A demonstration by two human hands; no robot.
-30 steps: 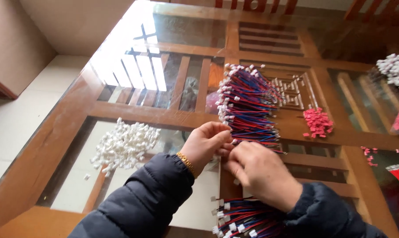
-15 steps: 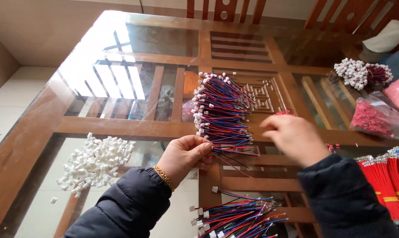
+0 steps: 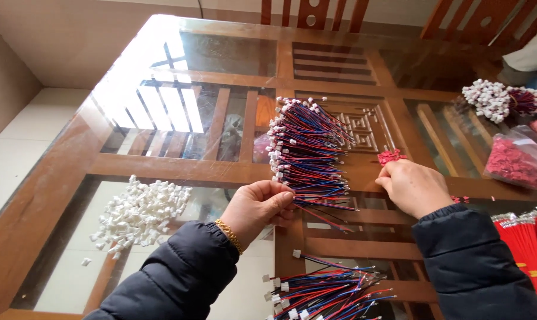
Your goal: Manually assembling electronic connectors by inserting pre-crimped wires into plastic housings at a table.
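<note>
The left hand [image 3: 258, 205] pinches a thin wire beside the wire bundle [image 3: 307, 151] on the glass worktop [image 3: 221, 53]; the right hand [image 3: 412, 186] pinches red pieces [image 3: 391, 156]. A snagged lead could drag the bundle apart, and small pieces may scatter

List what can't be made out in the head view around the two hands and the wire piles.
- Right hand fingertips: curled over the small red connector pieces; grip hidden.
- Left hand: whatever it pinches is hidden by its fingers.
- Near heap of red-and-blue wires: cut by bottom edge.
- Bundled red wires: cut by right edge.
</note>
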